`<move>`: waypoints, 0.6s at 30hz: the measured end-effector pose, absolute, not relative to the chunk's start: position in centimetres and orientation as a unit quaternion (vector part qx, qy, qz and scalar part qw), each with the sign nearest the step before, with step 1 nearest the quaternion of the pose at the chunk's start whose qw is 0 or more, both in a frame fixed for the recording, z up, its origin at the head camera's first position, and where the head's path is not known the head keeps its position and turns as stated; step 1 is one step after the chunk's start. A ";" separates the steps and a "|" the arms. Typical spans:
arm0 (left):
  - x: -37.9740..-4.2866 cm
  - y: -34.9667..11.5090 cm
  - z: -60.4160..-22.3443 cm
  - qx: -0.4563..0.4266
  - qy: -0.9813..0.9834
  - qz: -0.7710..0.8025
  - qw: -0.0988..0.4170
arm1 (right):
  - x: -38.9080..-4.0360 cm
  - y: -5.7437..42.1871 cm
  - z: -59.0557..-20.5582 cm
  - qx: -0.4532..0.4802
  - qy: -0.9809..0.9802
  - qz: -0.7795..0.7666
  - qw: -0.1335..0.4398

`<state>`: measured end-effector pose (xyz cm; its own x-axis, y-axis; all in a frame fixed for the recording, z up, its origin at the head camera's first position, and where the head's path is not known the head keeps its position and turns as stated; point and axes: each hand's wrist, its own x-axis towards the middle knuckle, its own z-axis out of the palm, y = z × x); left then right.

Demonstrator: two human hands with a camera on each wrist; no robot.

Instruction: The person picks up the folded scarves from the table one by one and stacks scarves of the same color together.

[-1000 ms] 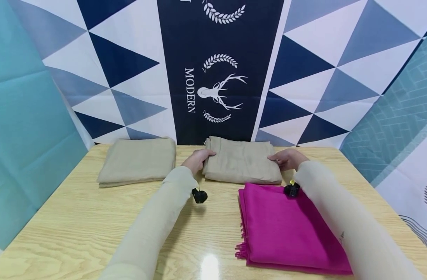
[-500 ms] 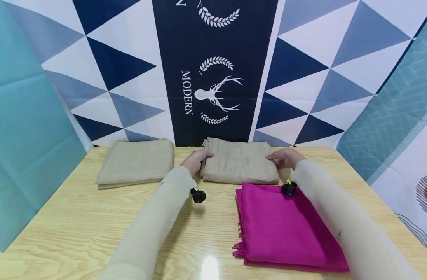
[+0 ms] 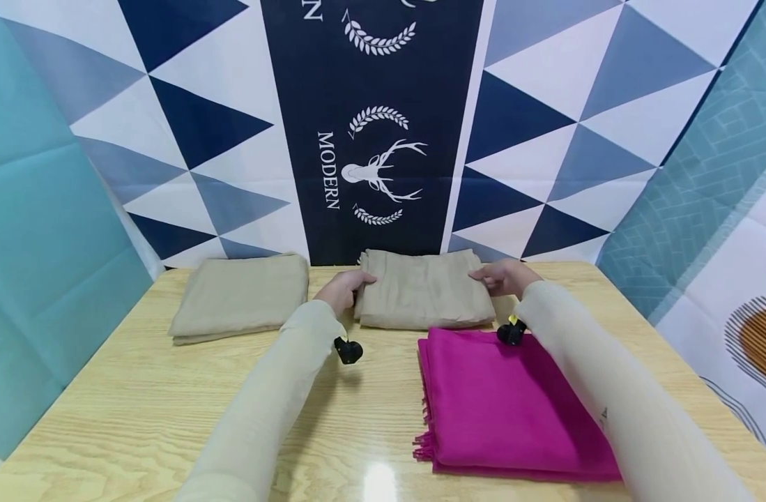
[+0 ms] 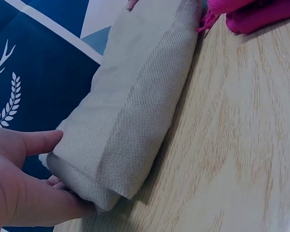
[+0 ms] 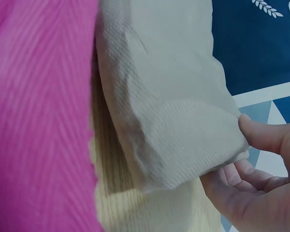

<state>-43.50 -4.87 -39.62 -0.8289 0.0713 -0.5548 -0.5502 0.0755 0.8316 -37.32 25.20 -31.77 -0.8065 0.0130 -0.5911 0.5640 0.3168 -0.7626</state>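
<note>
A folded beige scarf lies at the back of the table, in front of the patterned backdrop. My left hand grips its left end. In the left wrist view, that hand's thumb presses on top while the other fingers go beneath the fold. At the opposite end, my right hand pinches the scarf, thumb above and curled fingers below, as the right wrist view shows. Below my right forearm lies a folded magenta scarf with fringe along its left side.
Another folded beige cloth lies at the back left of the wooden table. Behind the table rises a backdrop of triangles and a dark stag panel. Teal fabric hangs at the left.
Everything in the head view has slid slightly left, backdrop included. Both hands keep their hold on the ends of the beige scarf, and its creases look a little different.
</note>
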 end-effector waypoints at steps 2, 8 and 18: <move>-39.7 -4.8 -35.9 -0.182 0.691 0.661 0.227 | -37.2 25.2 -31.7 0.186 0.773 -0.555 0.245; -40.6 -5.1 -36.6 -0.183 0.685 0.673 0.211 | -36.9 25.0 -31.2 0.178 0.767 -0.568 0.240; -51.0 -6.8 -46.2 -0.142 0.658 0.710 0.206 | -36.4 24.4 -30.6 0.165 0.776 -0.564 0.230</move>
<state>-51.02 -6.83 -46.21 -0.8746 0.1064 -0.4729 -0.4796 -0.0478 0.8762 -36.38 24.36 -30.64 -0.8396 -0.0039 -0.5432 0.5155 0.3093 -0.7991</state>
